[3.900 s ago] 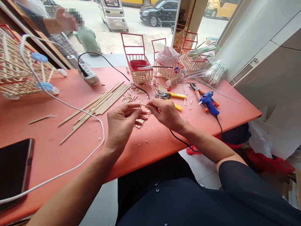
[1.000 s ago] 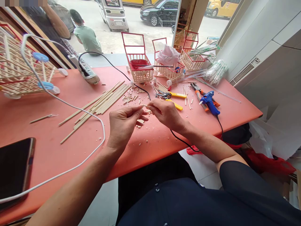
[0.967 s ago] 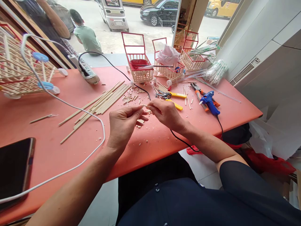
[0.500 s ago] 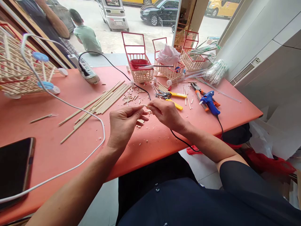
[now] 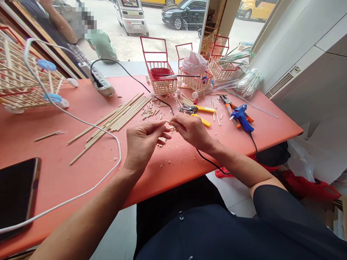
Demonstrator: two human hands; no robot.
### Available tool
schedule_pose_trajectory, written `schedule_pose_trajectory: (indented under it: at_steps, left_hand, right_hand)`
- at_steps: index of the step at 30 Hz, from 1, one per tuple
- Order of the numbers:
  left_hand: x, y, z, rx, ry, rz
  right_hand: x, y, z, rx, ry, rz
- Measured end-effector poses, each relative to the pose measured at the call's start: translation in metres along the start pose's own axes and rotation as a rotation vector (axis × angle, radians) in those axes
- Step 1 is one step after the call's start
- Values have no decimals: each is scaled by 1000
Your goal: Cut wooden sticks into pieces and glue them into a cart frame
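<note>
Between my fingertips is a short piece of wooden stick (image 5: 167, 121), mostly covered by the fingers. My left hand (image 5: 145, 141) pinches its left end with thumb and forefinger. Closed on the other end is my right hand (image 5: 191, 129). Beneath them, partly hidden, lies a small row of short stick pieces (image 5: 162, 141) on the red table (image 5: 151, 173). More cut bits (image 5: 149, 113) are scattered just beyond my left hand. Yellow-handled pliers (image 5: 200, 110) lie open past my right hand. Long wooden sticks (image 5: 121, 117) rest in a bundle to the left.
A blue glue gun (image 5: 242, 117) lies on orange-handled pliers (image 5: 227, 104) at the right. Small stick-built carts (image 5: 162, 86) line the back edge, with a larger one (image 5: 24, 79) at left. A white cable (image 5: 108, 184) loops beside a phone (image 5: 17, 191). A power strip (image 5: 100, 85) stands behind.
</note>
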State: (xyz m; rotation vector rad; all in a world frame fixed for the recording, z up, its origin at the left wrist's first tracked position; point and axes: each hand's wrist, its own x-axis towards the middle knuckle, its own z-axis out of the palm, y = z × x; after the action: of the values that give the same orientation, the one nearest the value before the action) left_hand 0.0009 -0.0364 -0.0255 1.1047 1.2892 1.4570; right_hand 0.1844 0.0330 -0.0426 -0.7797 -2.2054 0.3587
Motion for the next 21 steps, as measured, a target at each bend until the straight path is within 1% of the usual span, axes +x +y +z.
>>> schedule_pose_trajectory:
  at_steps: [6,14,18,21]
  left_hand:
    - [0,0,0,12,4,-20]
    - [0,1,0,10,-2,-16]
    - [0,1,0,10,1,-10]
    - [0,2,0,8,1,-8]
  right_hand:
    - [0,0,0,5,1,-2]
    - [1,0,0,9,-4,1]
    - [0,0,0,20,10,-21]
    - [0,0,0,14,0,-3]
